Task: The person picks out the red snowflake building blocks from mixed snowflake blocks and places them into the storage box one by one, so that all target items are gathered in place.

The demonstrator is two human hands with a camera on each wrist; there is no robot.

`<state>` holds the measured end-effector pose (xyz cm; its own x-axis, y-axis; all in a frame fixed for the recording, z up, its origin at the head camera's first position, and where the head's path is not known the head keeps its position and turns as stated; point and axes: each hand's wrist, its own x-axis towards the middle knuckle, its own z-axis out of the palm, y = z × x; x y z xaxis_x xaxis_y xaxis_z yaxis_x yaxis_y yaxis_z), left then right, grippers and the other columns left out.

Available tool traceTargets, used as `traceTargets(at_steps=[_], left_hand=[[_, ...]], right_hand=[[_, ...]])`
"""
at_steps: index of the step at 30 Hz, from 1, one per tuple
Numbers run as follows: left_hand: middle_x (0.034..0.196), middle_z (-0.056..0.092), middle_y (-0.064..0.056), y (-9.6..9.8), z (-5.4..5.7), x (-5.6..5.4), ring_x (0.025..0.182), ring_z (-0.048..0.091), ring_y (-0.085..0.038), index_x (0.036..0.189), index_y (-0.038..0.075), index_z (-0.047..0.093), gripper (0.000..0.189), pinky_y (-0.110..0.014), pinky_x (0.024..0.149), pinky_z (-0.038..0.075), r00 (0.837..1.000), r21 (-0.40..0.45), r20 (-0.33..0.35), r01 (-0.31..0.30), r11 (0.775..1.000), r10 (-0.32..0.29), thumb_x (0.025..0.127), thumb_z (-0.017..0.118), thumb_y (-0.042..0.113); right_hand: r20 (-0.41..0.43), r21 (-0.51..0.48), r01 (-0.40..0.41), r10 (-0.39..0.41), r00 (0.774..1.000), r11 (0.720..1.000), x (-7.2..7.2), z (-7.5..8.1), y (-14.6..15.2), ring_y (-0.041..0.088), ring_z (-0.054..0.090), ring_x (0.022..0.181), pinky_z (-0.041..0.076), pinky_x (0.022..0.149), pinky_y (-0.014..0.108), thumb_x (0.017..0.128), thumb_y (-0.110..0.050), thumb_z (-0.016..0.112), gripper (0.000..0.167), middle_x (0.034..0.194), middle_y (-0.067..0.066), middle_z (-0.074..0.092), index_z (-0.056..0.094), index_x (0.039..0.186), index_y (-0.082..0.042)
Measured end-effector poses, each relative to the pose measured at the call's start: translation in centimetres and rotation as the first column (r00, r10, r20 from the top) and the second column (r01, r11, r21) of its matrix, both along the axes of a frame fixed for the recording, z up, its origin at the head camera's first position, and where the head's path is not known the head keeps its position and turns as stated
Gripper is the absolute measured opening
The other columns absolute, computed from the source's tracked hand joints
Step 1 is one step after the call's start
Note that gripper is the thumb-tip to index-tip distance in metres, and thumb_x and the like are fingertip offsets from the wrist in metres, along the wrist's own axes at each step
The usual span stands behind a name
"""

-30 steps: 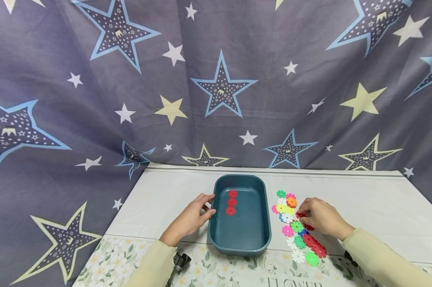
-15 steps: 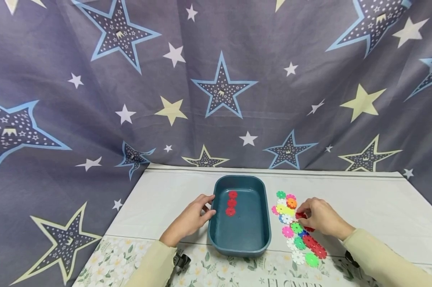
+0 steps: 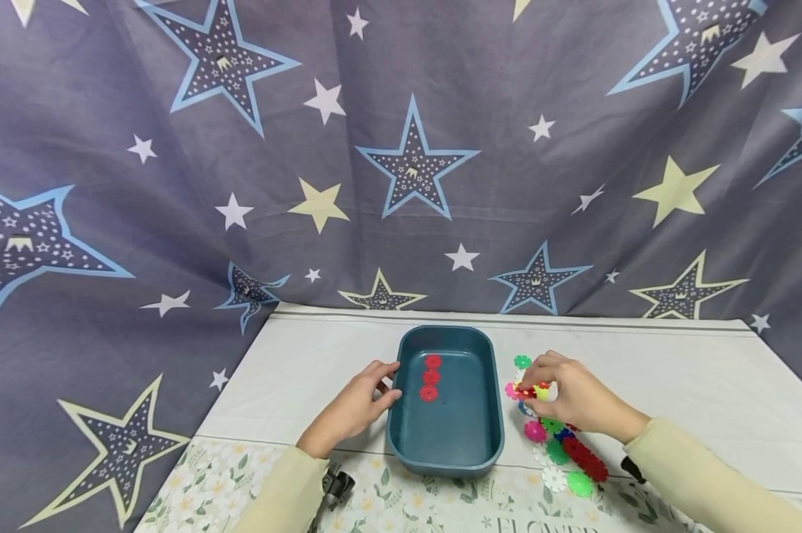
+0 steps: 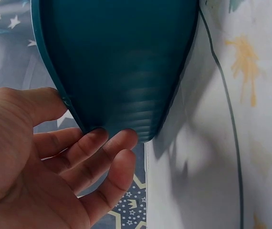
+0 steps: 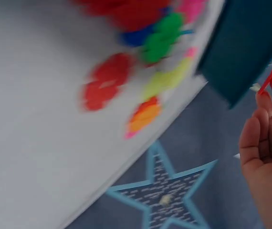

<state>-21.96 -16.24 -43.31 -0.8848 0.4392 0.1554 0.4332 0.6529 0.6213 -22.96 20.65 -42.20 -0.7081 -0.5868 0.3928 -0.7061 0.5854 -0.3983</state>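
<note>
A dark teal rectangular tub (image 3: 445, 426) stands in the middle of the table, with several red snowflake discs (image 3: 430, 377) in a row on its floor. My left hand (image 3: 354, 403) rests at the tub's left side, its fingertips and thumb against the outer wall, as the left wrist view also shows. My right hand (image 3: 574, 392) pinches a red snowflake disc (image 5: 270, 77), seen edge-on in the right wrist view, above the pile to the right of the tub. That pile of notched discs (image 3: 580, 451) is red, green, white, pink, blue, yellow and orange, partly covered by the hand.
A white tablecloth (image 3: 694, 385) with a floral front part (image 3: 194, 474) covers the table. Behind it hangs a grey curtain (image 3: 401, 252) printed with stars. Black wrist straps (image 3: 337, 483) sit below the sleeves.
My right hand has picked a red disc out of the pile's right side and moved left with it towards the tub. The left hand and tub have stayed in place.
</note>
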Motion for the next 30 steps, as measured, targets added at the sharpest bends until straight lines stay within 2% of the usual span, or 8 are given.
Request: traceTargets(at_steps=[5,10,13,16,17,21,24,30], left_hand=[[0.114,0.053,-0.008,0.0,0.0,0.0,0.092,0.059,-0.016,0.139,-0.002,0.044,0.048,-0.026,0.066,0.048,1.000,-0.009,-0.002,-0.009,1.000,0.009,0.097,0.057,0.017],[0.113,0.053,-0.008,0.0,-0.1,0.0,0.092,0.059,-0.016,0.139,-0.002,0.044,0.048,-0.025,0.065,0.048,1.000,-0.007,0.005,-0.006,1.000,0.006,0.097,0.058,0.017],[0.114,0.053,-0.009,0.0,-0.1,-0.1,0.092,0.059,-0.017,0.138,-0.002,0.044,0.048,-0.026,0.065,0.048,1.000,0.002,0.007,0.000,1.000,0.000,0.097,0.058,0.016],[0.114,0.053,-0.009,0.0,-0.1,-0.1,0.092,0.059,-0.017,0.138,-0.002,0.044,0.047,-0.026,0.065,0.048,1.000,0.006,-0.001,0.000,1.000,0.000,0.097,0.057,0.016],[0.114,0.054,-0.008,0.0,-0.1,-0.1,0.092,0.059,-0.017,0.138,-0.002,0.044,0.047,-0.027,0.066,0.048,1.000,0.006,-0.004,-0.001,1.000,0.001,0.097,0.057,0.015],[0.112,0.054,-0.007,0.0,-0.1,-0.1,0.091,0.059,-0.016,0.138,-0.002,0.044,0.047,-0.027,0.067,0.048,1.000,0.006,-0.006,0.000,1.000,0.000,0.097,0.057,0.016],[0.112,0.054,-0.007,-0.1,0.0,-0.1,0.091,0.059,-0.016,0.138,-0.001,0.045,0.047,-0.027,0.067,0.048,1.000,0.003,-0.003,-0.002,1.000,0.002,0.097,0.057,0.017],[0.116,0.054,-0.009,-0.1,0.2,0.0,0.092,0.059,-0.017,0.138,-0.001,0.044,0.047,-0.027,0.069,0.049,1.000,0.003,0.002,0.003,1.000,-0.003,0.097,0.057,0.018]], right_hand=[[-0.053,-0.017,-0.063,0.062,0.997,0.998,0.1,1.0,-2.6,0.006,0.051,0.087,0.051,0.071,0.029,0.074,-0.018,0.081,0.015,0.090,-0.013,0.060,0.074,0.087,-0.019],[-0.053,-0.001,-0.131,0.130,0.990,0.991,0.2,1.3,-5.5,0.007,0.050,0.086,0.049,0.073,0.028,0.076,-0.019,0.080,0.013,0.091,-0.011,0.060,0.074,0.088,-0.018],[-0.016,0.051,-0.185,0.186,0.982,0.981,0.2,1.2,-7.6,0.007,0.049,0.083,0.046,0.071,0.027,0.076,-0.019,0.078,0.010,0.087,-0.011,0.060,0.074,0.085,-0.018],[0.076,0.125,-0.225,0.217,0.973,0.966,0.1,0.8,-9.7,0.007,0.047,0.080,0.044,0.070,0.026,0.075,-0.021,0.078,0.009,0.083,-0.013,0.058,0.074,0.082,-0.019],[0.113,0.150,-0.235,0.220,0.969,0.960,0.1,0.6,-10.3,0.006,0.047,0.079,0.045,0.075,0.028,0.074,-0.021,0.078,0.008,0.082,-0.014,0.058,0.074,0.081,-0.019],[0.196,0.241,-0.242,0.197,0.961,0.940,-0.1,-0.6,-12.3,0.005,0.046,0.075,0.044,0.071,0.026,0.073,-0.022,0.079,0.008,0.078,-0.016,0.056,0.073,0.079,-0.022],[0.199,0.260,-0.223,0.174,0.964,0.939,-0.2,-1.2,-13.2,0.006,0.046,0.074,0.042,0.064,0.023,0.072,-0.022,0.080,0.008,0.076,-0.015,0.057,0.074,0.077,-0.021],[0.174,0.241,-0.186,0.146,0.974,0.952,-0.4,-1.8,-13.8,0.008,0.047,0.074,0.043,0.061,0.023,0.070,-0.022,0.081,0.008,0.072,-0.015,0.059,0.074,0.075,-0.020]])
